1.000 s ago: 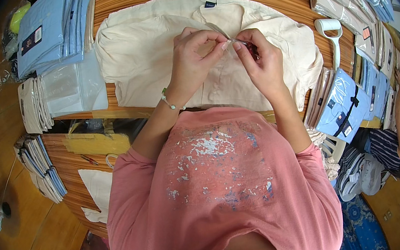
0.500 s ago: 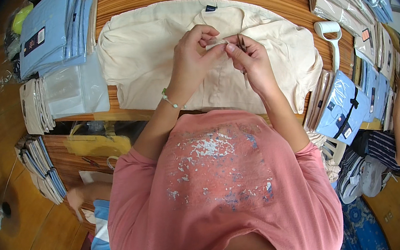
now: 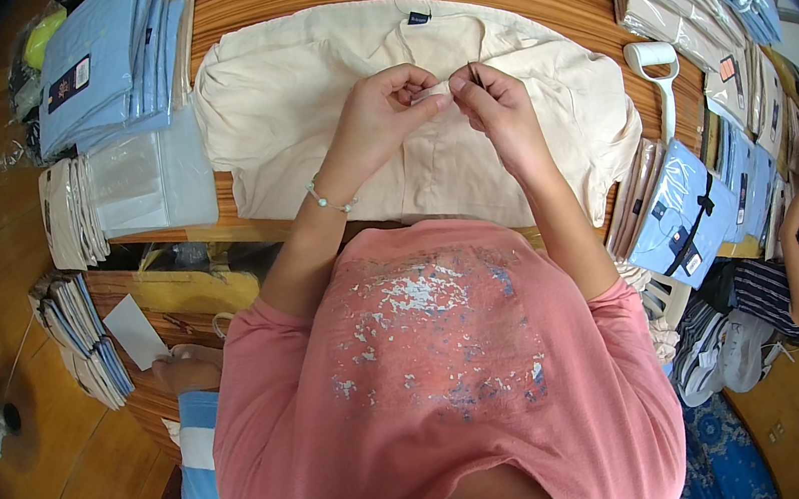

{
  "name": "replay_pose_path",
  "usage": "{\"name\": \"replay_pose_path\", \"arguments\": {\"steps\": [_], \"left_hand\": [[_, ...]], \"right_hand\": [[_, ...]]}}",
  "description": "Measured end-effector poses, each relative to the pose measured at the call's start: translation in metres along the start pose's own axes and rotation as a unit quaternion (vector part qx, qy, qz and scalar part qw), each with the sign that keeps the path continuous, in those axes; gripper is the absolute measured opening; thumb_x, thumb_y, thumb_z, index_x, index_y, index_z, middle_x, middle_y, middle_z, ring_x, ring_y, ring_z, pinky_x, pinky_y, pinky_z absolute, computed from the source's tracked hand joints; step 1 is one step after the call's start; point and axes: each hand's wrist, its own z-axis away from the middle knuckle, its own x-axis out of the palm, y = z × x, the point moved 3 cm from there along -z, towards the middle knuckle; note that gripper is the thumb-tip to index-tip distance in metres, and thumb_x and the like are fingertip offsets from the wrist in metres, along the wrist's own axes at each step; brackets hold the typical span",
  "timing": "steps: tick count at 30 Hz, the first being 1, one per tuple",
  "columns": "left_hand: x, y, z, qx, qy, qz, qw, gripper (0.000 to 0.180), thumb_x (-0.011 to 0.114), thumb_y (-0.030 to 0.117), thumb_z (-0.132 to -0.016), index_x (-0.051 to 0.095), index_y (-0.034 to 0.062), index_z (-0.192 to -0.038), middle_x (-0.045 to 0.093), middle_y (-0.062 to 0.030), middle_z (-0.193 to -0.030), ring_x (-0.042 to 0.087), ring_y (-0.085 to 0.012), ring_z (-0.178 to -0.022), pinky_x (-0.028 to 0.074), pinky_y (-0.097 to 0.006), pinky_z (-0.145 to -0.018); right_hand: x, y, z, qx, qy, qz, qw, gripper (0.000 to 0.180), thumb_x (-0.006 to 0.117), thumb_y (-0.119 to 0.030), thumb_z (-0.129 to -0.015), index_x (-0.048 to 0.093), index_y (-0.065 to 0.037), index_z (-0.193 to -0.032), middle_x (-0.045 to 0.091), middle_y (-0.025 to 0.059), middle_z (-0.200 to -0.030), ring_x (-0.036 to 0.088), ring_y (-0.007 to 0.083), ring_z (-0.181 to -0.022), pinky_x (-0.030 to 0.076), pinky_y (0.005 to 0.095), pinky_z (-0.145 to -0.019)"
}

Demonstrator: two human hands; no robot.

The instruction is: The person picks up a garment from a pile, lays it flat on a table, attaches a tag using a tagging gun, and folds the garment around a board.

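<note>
A cream shirt (image 3: pixel 298 91) lies spread on the wooden table, its small dark neck label (image 3: pixel 419 18) toward the far edge. Above its middle, my left hand (image 3: pixel 382 115) is closed in a pinch on a small pale fold that looks like the shirt's cloth. Close beside it, my right hand (image 3: pixel 502 110) is closed, thumb against fingers, its fingertips almost meeting the left ones. A slim dark pointed metal tool (image 3: pixel 473 74), perhaps thread snips, sticks up from the right fingers; most of it is hidden in the hand.
Bagged blue shirts (image 3: pixel 99 77) are piled at the left beside clear bags (image 3: pixel 178 173). A white lint roller (image 3: pixel 660 64) lies at the right, near more packed shirts (image 3: pixel 672 214). At lower left a co-worker's hand (image 3: pixel 188 368) is by a white card (image 3: pixel 135 332).
My hands stay together, with small finger shifts; the right fingers have closed further and less of the dark tool shows. The co-worker's hand at lower left moved, and a white card now lies exposed.
</note>
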Motion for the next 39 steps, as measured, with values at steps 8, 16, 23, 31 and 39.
{"name": "replay_pose_path", "arguments": {"steps": [8,16,23,31,39], "left_hand": [[-0.003,-0.004,-0.001,-0.010,0.014,0.051,0.999,0.014,0.065,0.009,-0.082,0.063,0.0004,-0.092,0.059,0.0028,-0.081,0.049,-0.0038,-0.075,0.040,-0.018,-0.068],[0.000,0.001,0.001,0.055,0.082,0.017,0.995,0.014,0.065,0.007,-0.080,0.063,-0.0022,-0.090,0.062,-0.0011,-0.078,0.054,-0.0047,-0.070,0.046,-0.019,-0.063],[0.006,-0.005,0.002,-0.002,0.062,0.100,0.993,0.015,0.064,0.008,-0.082,0.063,-0.0004,-0.095,0.061,0.0019,-0.081,0.051,-0.0027,-0.070,0.044,-0.018,-0.064],[0.006,-0.003,0.004,-0.014,0.067,0.142,0.987,0.015,0.065,0.009,-0.081,0.064,-0.0022,-0.092,0.062,0.0008,-0.078,0.053,-0.0033,-0.069,0.044,-0.018,-0.061],[0.007,-0.005,0.003,-0.017,0.077,0.160,0.984,0.014,0.065,0.009,-0.081,0.064,-0.0018,-0.091,0.060,0.0027,-0.075,0.050,-0.0021,-0.065,0.041,-0.017,-0.058]], "right_hand": [[-0.001,-0.012,0.006,-0.165,0.057,0.150,0.973,0.022,0.061,-0.007,-0.082,0.050,-0.001,-0.100,0.051,0.0036,-0.075,0.045,0.0097,-0.062,0.038,0.0234,-0.057],[0.011,-0.020,0.031,-0.179,0.083,0.293,0.936,0.025,0.065,-0.007,-0.079,0.050,0.001,-0.098,0.058,0.0115,-0.074,0.054,0.0160,-0.060,0.044,0.0268,-0.055],[0.010,-0.006,0.024,-0.188,0.097,0.234,0.949,0.023,0.066,-0.007,-0.078,0.052,0.001,-0.095,0.061,0.0123,-0.075,0.055,0.0153,-0.057,0.044,0.0267,-0.053],[0.010,-0.009,0.024,-0.198,0.115,0.289,0.930,0.020,0.064,-0.009,-0.080,0.053,-0.001,-0.095,0.062,0.0139,-0.074,0.060,0.0205,-0.058,0.047,0.0295,-0.053],[0.011,-0.014,0.024,-0.227,0.113,0.360,0.898,0.019,0.064,-0.009,-0.078,0.053,-0.004,-0.093,0.063,0.0150,-0.075,0.063,0.0260,-0.061,0.049,0.0339,-0.053]]}}
